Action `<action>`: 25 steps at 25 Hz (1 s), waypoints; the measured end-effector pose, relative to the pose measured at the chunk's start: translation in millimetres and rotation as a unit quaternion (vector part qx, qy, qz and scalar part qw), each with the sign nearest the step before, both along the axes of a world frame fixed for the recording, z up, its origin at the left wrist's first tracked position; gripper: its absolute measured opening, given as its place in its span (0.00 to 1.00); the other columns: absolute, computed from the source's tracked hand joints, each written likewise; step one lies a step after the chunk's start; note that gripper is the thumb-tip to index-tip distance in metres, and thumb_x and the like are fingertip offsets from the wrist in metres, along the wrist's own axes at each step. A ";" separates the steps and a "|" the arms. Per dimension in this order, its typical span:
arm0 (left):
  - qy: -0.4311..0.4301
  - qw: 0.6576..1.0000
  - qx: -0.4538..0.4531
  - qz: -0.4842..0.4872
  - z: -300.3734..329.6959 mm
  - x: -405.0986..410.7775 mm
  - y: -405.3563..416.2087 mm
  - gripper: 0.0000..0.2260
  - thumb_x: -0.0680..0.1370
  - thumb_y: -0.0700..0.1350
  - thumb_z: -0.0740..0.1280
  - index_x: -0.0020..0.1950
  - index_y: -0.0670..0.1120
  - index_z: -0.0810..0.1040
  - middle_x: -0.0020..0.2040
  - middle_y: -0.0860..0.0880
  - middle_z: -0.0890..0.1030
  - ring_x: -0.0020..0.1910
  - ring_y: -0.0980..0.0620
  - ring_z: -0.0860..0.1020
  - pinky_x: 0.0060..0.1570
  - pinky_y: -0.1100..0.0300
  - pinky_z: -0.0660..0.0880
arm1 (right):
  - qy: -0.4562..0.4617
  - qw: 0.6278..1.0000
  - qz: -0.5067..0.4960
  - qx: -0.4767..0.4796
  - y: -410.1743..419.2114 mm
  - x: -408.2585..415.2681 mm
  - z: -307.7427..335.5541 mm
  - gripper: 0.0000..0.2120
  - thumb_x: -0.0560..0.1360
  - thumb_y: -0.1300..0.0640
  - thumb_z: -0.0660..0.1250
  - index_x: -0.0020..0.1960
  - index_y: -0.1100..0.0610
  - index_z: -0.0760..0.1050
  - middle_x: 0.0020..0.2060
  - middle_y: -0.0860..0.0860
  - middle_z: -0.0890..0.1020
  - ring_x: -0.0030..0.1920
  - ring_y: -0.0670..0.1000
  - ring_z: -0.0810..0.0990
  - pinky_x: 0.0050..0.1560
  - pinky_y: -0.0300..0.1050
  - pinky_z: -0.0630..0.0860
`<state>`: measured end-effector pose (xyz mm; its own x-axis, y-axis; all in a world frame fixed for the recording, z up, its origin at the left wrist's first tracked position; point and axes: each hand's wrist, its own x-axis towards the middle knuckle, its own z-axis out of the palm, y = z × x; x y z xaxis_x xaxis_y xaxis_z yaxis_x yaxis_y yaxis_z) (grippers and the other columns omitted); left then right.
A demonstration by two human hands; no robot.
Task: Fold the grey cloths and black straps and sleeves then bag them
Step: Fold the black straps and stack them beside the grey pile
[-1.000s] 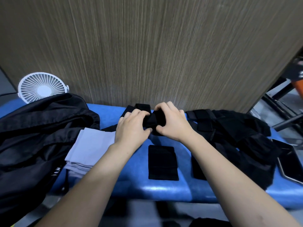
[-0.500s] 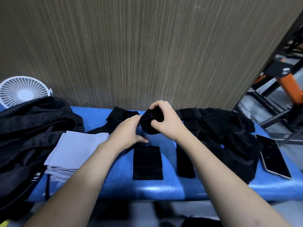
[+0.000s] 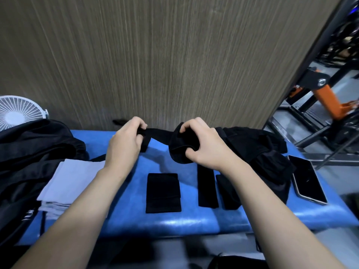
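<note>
A black sleeve [image 3: 165, 135] is held stretched above the blue bench [image 3: 174, 222], near its far edge by the wood-grain wall [image 3: 174, 55]. One end is gripped by the left hand [image 3: 126, 141], fingers curled round it; the bunched other end is gripped by the right hand [image 3: 198, 146], thumb and fingers clamped on the wad. Hands are apart, sleeve taut between them.

Below the hands, a folded black piece [image 3: 163, 193] lies flat on the bench, well inside the near edge. Just right of it, two narrow straps [image 3: 206, 188] lie side by side, the right one partly hidden by the right forearm. Bare blue surface is seen between the folded piece and the left forearm.

A stack of grey cloths [image 3: 64, 183] sits at the left, its left edge overlapped by a black bag [image 3: 29, 152]. A pile of unfolded black items [image 3: 262, 152] takes the right rear of the bench. A phone [image 3: 308, 181] lies at the right end, close to the edge. A white fan [image 3: 17, 111] is seen behind the bag. A black and orange frame [image 3: 326, 98] stands beyond the wall's right edge.
</note>
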<state>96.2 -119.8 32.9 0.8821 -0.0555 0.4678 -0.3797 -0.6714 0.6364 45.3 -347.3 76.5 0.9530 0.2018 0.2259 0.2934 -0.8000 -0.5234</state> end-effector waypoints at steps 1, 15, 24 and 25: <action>-0.015 1.000 -0.004 0.000 2.7 -2.1 2.2 0.12 0.77 0.35 0.62 0.52 0.53 0.72 0.53 0.59 0.80 0.50 0.51 0.78 0.49 0.49 0.76 | -0.003 1.000 -0.003 -0.027 -2.6 -4.3 3.2 0.22 0.67 0.59 0.68 0.59 0.47 0.69 0.52 0.42 0.70 0.48 0.43 0.71 0.64 0.51 0.67; -0.163 0.986 0.009 -0.045 30.3 -58.5 39.0 0.11 0.73 0.29 0.68 0.49 0.44 0.75 0.60 0.53 0.80 0.58 0.56 0.77 0.56 0.61 0.73 | 0.067 0.997 -0.019 0.035 -5.1 -69.2 1.9 0.51 0.65 0.34 0.76 0.79 0.39 0.51 0.67 0.44 0.67 0.64 0.39 0.59 0.69 0.46 0.55; -0.145 0.988 0.005 -0.056 28.1 -60.0 44.2 0.11 0.74 0.30 0.68 0.49 0.44 0.75 0.61 0.54 0.79 0.57 0.56 0.76 0.55 0.58 0.75 | 0.065 0.983 -0.062 0.161 6.9 -58.5 -22.7 0.20 0.72 0.61 0.73 0.60 0.46 0.77 0.50 0.46 0.84 0.52 0.45 0.82 0.58 0.45 0.77; -0.142 0.988 0.008 -0.057 27.9 -58.8 43.3 0.11 0.74 0.30 0.69 0.50 0.44 0.75 0.61 0.54 0.78 0.57 0.56 0.76 0.55 0.58 0.75 | 0.067 0.980 -0.064 0.177 5.1 -57.5 -22.8 0.18 0.71 0.62 0.74 0.57 0.46 0.78 0.48 0.47 0.85 0.49 0.47 0.83 0.57 0.49 0.78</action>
